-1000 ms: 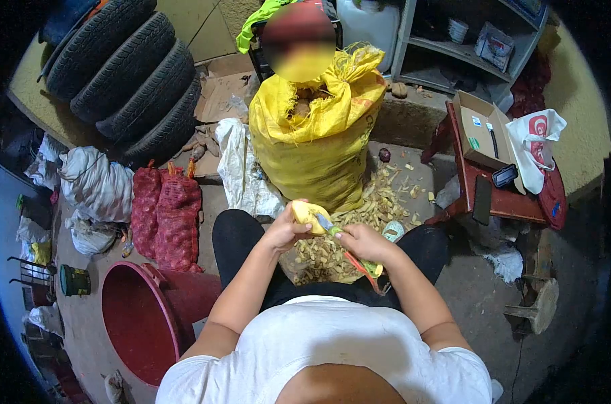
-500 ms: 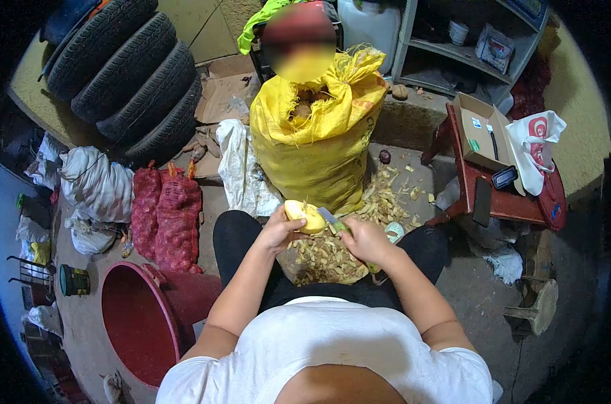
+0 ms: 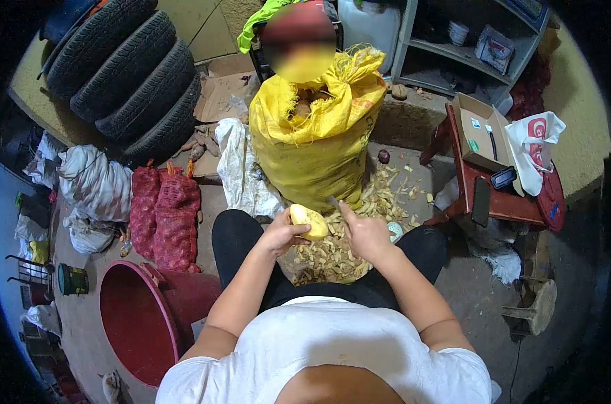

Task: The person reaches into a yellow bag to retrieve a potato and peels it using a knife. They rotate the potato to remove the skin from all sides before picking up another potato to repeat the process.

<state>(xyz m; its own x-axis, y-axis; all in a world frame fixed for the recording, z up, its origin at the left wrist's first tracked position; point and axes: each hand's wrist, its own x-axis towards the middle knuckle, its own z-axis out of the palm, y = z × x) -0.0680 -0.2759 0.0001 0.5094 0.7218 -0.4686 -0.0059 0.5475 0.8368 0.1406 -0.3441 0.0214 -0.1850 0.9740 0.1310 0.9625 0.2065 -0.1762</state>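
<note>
My left hand (image 3: 283, 233) is wrapped round a large peeled yellow potato (image 3: 309, 223), held above my lap. Just to its right, my right hand (image 3: 367, 237) grips a knife (image 3: 335, 203), its blade pointing up and left, apart from the potato. The knife's handle is mostly hidden by my fingers. Below and between the hands lies a heap of peelings (image 3: 326, 261), spreading right along the floor. A full yellow sack (image 3: 309, 158) stands open just beyond my hands, with brown potatoes (image 3: 305, 108) in its mouth.
A red tub (image 3: 140, 323) lies tilted at the left, near red mesh sacks (image 3: 176, 222). Stacked tyres (image 3: 127, 74) stand at the back left. On the right, a red stool (image 3: 514, 202) bears a cardboard box (image 3: 480, 135). A red onion (image 3: 384, 156) lies by the yellow sack.
The knife has moved up and away from the potato, its blade now turned edge-on. The potato has turned and shifted slightly right and down in my left hand.
</note>
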